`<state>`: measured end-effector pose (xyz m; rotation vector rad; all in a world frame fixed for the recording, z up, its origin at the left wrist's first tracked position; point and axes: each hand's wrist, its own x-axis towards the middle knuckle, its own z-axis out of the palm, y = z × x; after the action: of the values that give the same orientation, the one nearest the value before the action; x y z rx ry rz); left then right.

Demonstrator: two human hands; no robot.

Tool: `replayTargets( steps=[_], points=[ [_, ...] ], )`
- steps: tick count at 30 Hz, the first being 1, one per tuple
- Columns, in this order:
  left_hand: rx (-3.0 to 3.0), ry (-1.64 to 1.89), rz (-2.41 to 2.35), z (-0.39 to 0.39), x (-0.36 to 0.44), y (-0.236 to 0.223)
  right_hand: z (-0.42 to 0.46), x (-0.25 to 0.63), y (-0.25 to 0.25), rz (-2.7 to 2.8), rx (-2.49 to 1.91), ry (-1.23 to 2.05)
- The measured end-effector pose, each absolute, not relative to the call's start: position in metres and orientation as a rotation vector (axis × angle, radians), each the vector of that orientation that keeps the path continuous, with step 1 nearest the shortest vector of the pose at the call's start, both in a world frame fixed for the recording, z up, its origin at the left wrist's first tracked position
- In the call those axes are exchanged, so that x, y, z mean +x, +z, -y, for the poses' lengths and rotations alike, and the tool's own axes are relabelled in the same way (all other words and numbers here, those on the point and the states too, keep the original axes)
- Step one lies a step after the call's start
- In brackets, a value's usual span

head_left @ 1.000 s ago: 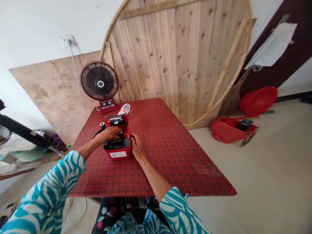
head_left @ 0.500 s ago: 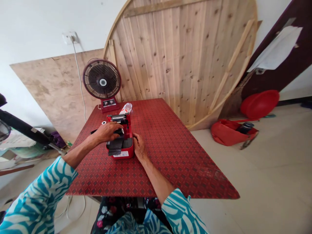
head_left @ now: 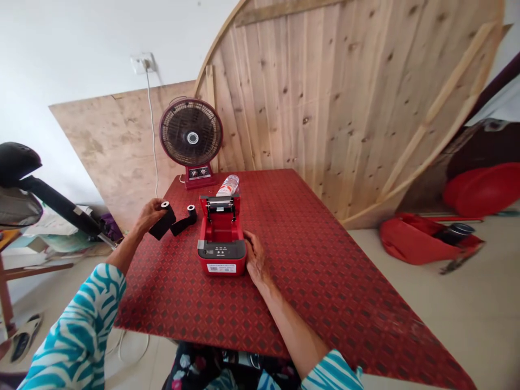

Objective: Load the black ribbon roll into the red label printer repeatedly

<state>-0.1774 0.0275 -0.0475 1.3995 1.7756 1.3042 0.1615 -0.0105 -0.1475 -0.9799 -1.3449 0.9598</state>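
A red label printer [head_left: 222,260] stands on the table with its lid raised and its red inner bay bare. My left hand [head_left: 151,214], off to the printer's left, grips a roll of black ribbon [head_left: 165,216] with a white core and a loose tail hanging from it. A second black roll [head_left: 191,211], its strip trailing over the tabletop, lies between that hand and the printer. My right hand [head_left: 257,257] rests against the printer's right side, fingers along its wall and partly hidden.
Behind the printer a plastic bottle [head_left: 228,186] lies on the patterned red table [head_left: 300,271]. A dark red fan [head_left: 192,138] stands at the table's back left. A red bag [head_left: 410,238] sits on the floor to the right, near a red basin [head_left: 483,187].
My left hand has lifted the black roll out of the printer and carried it left. My right hand stays at the printer's side. The view has turned left.
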Motion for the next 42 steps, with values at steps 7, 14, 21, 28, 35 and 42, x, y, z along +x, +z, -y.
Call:
replayTargets(
  steps=[7,14,21,28,35,42],
  points=[
    [1.497,1.108,-1.745,-0.045,-0.176,-0.088,0.011,0.162,-0.146,1.354,-0.998,0.965],
    [1.642,1.002,-1.778,-0.049,-0.181,-0.059,0.010,0.161,-0.148,1.346,-0.997,0.966],
    [2.013,0.541,-2.025,-0.065,-0.136,-0.048,0.010,0.160,-0.148,1.351,-0.989,0.944],
    [2.060,0.475,-2.045,-0.068,-0.125,-0.043,0.008,0.159,-0.148,1.358,-0.980,0.918],
    [1.648,1.052,-1.584,-0.014,-0.126,0.001,0.007,0.157,-0.147,1.353,-0.951,0.896],
    [1.675,1.052,-1.472,0.047,-0.093,0.030,0.005,0.154,-0.147,1.325,-0.928,0.910]
  ],
)
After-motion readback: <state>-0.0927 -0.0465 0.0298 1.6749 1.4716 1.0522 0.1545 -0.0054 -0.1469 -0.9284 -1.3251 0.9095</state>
